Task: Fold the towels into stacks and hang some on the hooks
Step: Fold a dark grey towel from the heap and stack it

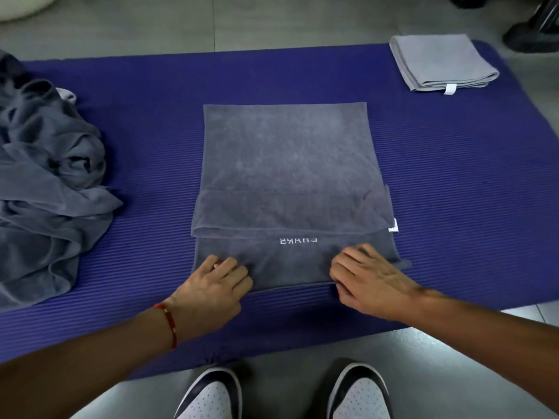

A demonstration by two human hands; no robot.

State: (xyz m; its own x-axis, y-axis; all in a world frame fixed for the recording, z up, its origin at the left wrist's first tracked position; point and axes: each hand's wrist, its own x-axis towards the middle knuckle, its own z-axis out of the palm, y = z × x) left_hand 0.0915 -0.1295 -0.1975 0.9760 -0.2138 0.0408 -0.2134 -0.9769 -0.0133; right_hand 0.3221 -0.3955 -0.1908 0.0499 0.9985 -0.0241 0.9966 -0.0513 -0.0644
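Observation:
A dark grey towel (pixel 287 164) lies flat in the middle of a purple mat (pixel 453 176), its far part folded over so that a near strip with white lettering shows. My left hand (pixel 211 288) grips the towel's near left corner, fingers curled onto the cloth. My right hand (pixel 369 282) grips the near right corner, where the fabric bunches under the fingers. A light grey towel (pixel 441 62) lies folded at the mat's far right corner.
A crumpled pile of grey towels (pixel 45 176) covers the mat's left end. My two shoes (pixel 281 394) stand on the grey floor just before the mat's near edge. A dark shoe (pixel 532 37) of another person is at the far right.

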